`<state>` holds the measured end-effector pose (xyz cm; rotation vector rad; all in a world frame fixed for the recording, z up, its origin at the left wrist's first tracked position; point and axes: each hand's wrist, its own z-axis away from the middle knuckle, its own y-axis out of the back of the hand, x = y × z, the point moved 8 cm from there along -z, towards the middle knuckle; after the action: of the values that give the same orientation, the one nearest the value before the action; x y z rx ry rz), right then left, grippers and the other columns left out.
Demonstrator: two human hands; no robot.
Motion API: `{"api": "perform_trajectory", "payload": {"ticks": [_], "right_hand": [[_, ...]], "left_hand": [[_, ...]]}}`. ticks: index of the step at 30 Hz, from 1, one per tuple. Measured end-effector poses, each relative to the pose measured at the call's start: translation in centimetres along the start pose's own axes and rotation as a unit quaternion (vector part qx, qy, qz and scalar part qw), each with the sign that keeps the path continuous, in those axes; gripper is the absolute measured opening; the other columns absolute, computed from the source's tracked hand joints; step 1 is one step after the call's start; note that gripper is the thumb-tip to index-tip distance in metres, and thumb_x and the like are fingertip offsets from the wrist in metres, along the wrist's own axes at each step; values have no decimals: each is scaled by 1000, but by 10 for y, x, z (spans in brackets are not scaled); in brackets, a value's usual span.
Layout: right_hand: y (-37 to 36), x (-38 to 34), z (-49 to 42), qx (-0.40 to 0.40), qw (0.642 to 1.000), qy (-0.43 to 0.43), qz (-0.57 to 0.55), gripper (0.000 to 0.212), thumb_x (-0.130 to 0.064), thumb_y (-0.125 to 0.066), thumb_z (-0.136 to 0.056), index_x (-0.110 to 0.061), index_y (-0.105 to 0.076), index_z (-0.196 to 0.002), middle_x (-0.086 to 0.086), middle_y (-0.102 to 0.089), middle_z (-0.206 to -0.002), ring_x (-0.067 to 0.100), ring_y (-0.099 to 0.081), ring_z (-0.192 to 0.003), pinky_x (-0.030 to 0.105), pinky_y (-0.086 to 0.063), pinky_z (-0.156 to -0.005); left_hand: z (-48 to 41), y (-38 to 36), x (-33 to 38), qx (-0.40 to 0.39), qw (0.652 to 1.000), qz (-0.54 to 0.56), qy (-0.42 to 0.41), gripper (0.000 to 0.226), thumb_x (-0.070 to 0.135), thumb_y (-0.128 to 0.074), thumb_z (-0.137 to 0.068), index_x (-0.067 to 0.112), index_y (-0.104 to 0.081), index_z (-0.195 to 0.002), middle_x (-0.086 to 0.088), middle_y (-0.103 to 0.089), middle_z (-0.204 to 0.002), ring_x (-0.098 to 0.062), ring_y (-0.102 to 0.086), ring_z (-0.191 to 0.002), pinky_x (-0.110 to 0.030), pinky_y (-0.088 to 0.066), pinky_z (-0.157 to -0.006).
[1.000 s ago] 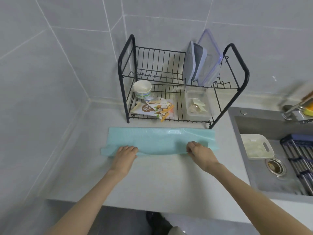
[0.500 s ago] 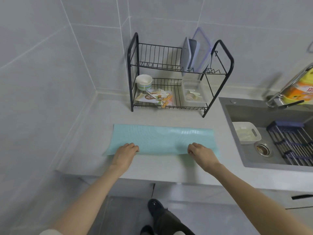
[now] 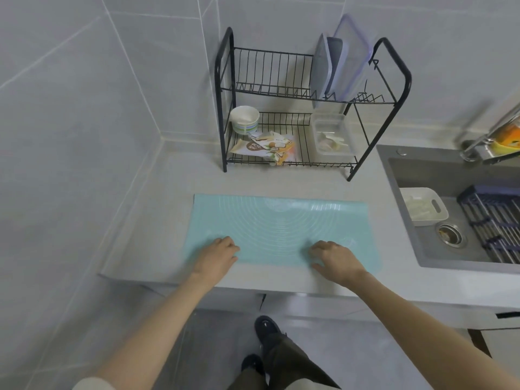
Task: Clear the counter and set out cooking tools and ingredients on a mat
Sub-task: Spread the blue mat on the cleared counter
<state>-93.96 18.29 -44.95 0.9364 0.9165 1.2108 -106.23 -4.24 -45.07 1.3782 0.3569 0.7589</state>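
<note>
lying flat on the pale grey stone-look surface (image 3: 146, 220), the thin pale-teal silicone mat printed with faint concentric rings (image 3: 281, 223) sits in front of the rack, its near edge close to the surface's front lip. it looks light, floppy and a little tacky. lifted by one corner it would likely drape and fold, and pressed down it should cling rather than slide. a faint ripple shows along its far edge, so that side may want to curl. the safest hold is probably the long near edge, taken at two well-separated places, or flat palms smoothing outward.

the left grip (image 3: 218, 256) and the right grip (image 3: 334, 258) both rest on the mat's near edge, well apart, with fingers curled. i cannot tell whether either one pinches the edge or only presses down on it.

a bare strip of surface separates the mat's far edge from the feet of the black two-tier wire dish rack (image 3: 405, 80). its lower tier holds a white paper bowl with a coloured band (image 3: 244, 119), a printed food packet (image 3: 267, 147) and a clear plastic box (image 3: 332, 133). translucent box lids (image 3: 332, 66) stand upright on the tier above. these would have to come forward under or around the rack's wires, so lifts should be low and straight.

open surface lies left of the mat toward the tiled corner. on the right, the mat's edge is near the rim of the grey sunken sink (image 3: 405, 220), a drop to mind, where a white handled dish (image 3: 422, 205) sits.
</note>
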Motion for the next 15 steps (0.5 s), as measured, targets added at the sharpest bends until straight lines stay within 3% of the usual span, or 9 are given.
{"api": "perform_trajectory", "payload": {"ticks": [2, 3, 4, 6, 8, 10, 12, 15], "right_hand": [[-1, -1, -2, 1, 1000, 13, 29, 33, -30, -44, -95, -17, -59, -122, -2, -51, -135, 24, -55, -112, 32, -47, -87], [-1, -1, -3, 2, 999, 18, 43, 32, -28, -42, -95, -16, -62, -117, -1, -54, -131, 25, -58, -107, 32, -47, -85], [0, -2, -4, 5, 999, 22, 50, 31, -26, -40, -95, -15, -63, -113, -1, -56, -128, 25, -60, -103, 31, -46, -83], [1, -2, -7, 14, 998, 29, 47, 31, -24, -39, -95, -14, -66, -106, -1, -59, -122, 26, -61, -97, 31, -44, -81], [3, -1, -8, 17, 998, 39, 41, 33, -26, -38, -96, -15, -67, -107, -2, -60, -122, 25, -62, -98, 31, -44, -83], [5, 1, -7, 12, 998, 49, 45, 35, -30, -37, -98, -18, -66, -112, -3, -58, -126, 24, -62, -101, 31, -45, -86], [5, 0, -6, 5, 997, 57, 46, 36, -32, -36, -99, -20, -64, -118, -5, -55, -131, 24, -61, -102, 32, -45, -87], [5, 0, -4, 3, 997, 60, 54, 35, -25, -36, -98, -16, -62, -119, -3, -51, -135, 27, -62, -100, 32, -47, -82]], "left_hand": [[0, 0, 5, -11, 998, -52, -26, 15, 16, -76, -76, 13, -74, -90, -5, -65, -91, -24, -65, -80, -30, -51, -59], [-1, -3, 4, -28, 995, -94, -25, 18, 15, -86, -59, 16, -73, -71, -1, -64, -76, -18, -64, -64, -25, -45, -45], [-4, -8, 0, -30, 993, -114, -20, 27, 15, -91, -45, 19, -70, -60, 3, -61, -67, -14, -60, -53, -21, -39, -36], [-8, -2, 0, -8, 993, -119, -15, 30, 16, -92, -38, 20, -67, -54, 5, -59, -62, -11, -57, -48, -20, -36, -32], [-5, 2, 5, -14, 995, -94, -25, 15, 24, -86, -62, 17, -73, -69, 3, -64, -78, -14, -63, -65, -24, -46, -46], [-4, 6, 6, -23, 998, -64, -6, 25, 31, -57, -92, 12, -71, -101, -2, -60, -109, -19, -59, -98, -29, -46, -74], [-3, 3, 8, -23, 996, -75, -29, 37, 37, -46, -97, 11, -65, -116, -3, -53, -123, -21, -52, -113, -30, -43, -85], [-2, 2, 7, -33, 997, -60, -27, 45, 44, -47, -95, 12, -62, -122, -3, -49, -128, -20, -48, -117, -31, -43, -88]]}}
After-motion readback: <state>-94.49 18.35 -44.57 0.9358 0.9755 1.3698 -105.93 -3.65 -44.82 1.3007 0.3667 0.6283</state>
